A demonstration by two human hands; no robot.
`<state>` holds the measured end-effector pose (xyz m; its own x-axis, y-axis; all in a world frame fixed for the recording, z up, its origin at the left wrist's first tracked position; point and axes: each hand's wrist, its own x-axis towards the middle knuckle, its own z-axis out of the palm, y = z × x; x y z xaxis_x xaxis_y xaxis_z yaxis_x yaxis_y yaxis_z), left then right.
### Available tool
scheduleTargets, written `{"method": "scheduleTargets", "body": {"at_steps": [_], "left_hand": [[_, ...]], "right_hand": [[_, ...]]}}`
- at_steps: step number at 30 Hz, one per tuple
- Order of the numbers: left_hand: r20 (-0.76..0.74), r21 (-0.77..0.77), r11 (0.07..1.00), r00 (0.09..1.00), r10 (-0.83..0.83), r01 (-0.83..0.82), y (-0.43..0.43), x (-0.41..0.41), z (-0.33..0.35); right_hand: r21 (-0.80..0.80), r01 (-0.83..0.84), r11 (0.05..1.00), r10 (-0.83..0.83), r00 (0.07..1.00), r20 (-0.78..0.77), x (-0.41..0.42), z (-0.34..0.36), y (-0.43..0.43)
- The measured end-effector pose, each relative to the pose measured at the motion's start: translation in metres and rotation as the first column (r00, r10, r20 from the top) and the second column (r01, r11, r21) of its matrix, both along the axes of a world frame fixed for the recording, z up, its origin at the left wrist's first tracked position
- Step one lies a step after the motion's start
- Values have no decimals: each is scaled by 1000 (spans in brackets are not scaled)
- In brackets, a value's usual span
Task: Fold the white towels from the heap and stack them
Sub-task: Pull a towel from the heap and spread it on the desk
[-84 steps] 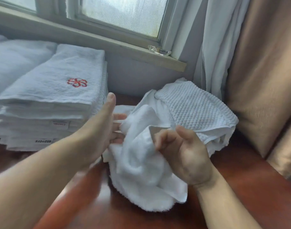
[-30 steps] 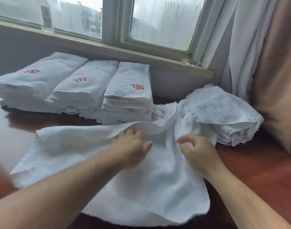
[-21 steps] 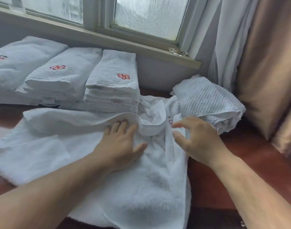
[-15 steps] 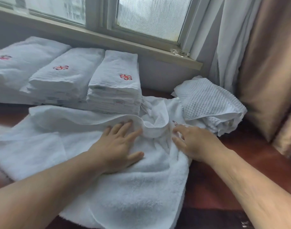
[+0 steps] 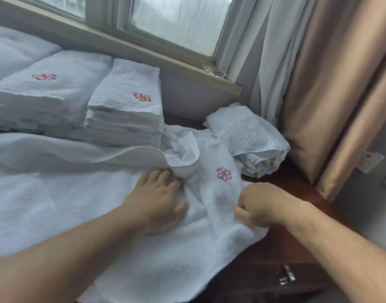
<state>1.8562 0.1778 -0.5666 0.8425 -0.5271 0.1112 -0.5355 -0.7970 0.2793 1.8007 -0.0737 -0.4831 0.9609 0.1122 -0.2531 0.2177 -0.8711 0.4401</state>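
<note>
A large white towel [image 5: 82,193] lies spread and rumpled across the dark wooden table [image 5: 281,243], its red embroidered logo showing near the right end. My left hand [image 5: 159,200] presses flat on the towel's middle, fingers straight. My right hand [image 5: 257,204] grips the towel's right edge in curled fingers. Behind it, stacks of folded white towels [image 5: 126,108] with red logos stand in a row under the window. A waffle-weave white towel [image 5: 249,136] lies bunched at the back right, touching the spread towel.
The window sill [image 5: 165,62] with a small clear object runs behind the stacks. White and tan curtains [image 5: 319,84] hang at the right. The table's front right edge has a metal fitting [image 5: 286,277].
The towel came off the heap and got spread over the table. In the last half second my right hand closed on its right edge and pulled it back, baring the logo; my left hand stayed flat.
</note>
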Motion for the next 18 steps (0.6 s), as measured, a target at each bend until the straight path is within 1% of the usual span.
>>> {"method": "scheduleTargets", "body": {"at_steps": [1, 2, 3, 4, 5, 6, 7, 8, 9, 11, 12, 14, 16, 18], "left_hand": [[10, 10, 1000, 1000, -4, 4, 1, -1, -1], [10, 22, 1000, 1000, -10, 10, 2, -2, -3], [3, 33, 999, 1000, -20, 19, 3, -2, -3], [-4, 43, 999, 1000, -29, 29, 4, -3, -4], [-3, 48, 998, 999, -34, 34, 4, -3, -4], [1, 49, 998, 999, -34, 34, 6, -4, -5], [6, 49, 998, 999, -31, 31, 8, -5, -6], [12, 51, 998, 1000, -23, 23, 10, -6, -6], [22, 57, 998, 1000, -13, 12, 13, -8, -6], [44, 90, 996, 999, 8, -12, 16, -10, -5], [48, 107, 994, 999, 16, -21, 16, -10, -4], [47, 101, 994, 998, 29, -34, 13, -9, 0], [80, 21, 1000, 997, 12, -14, 8, -8, 3], [135, -57, 996, 989, -66, 74, 5, -6, 3]], "right_hand": [[12, 108, 994, -108, 994, -1, 1, 4, -1], [-9, 175, 984, -175, 984, 21, 4, 7, 1], [-31, 211, 977, -209, 975, 74, 7, 9, 6], [27, 209, 978, -211, 966, 151, 10, 5, 11], [168, 170, 971, -204, 955, 214, 14, -2, 18], [336, 129, 933, -216, 947, 237, 17, -13, 26], [475, 91, 875, -221, 949, 224, 17, -24, 33], [550, 77, 831, -216, 957, 192, 15, -35, 40], [576, 78, 814, -210, 964, 165, 11, -45, 45], [560, 149, 815, -264, 956, 130, -2, -58, 45], [535, 214, 817, -331, 935, 132, -8, -61, 41], [426, 328, 844, -436, 880, 187, -21, -54, 33], [371, 379, 848, -486, 836, 255, -28, -43, 20], [446, 387, 807, -548, 771, 324, -28, -30, 2]]}}
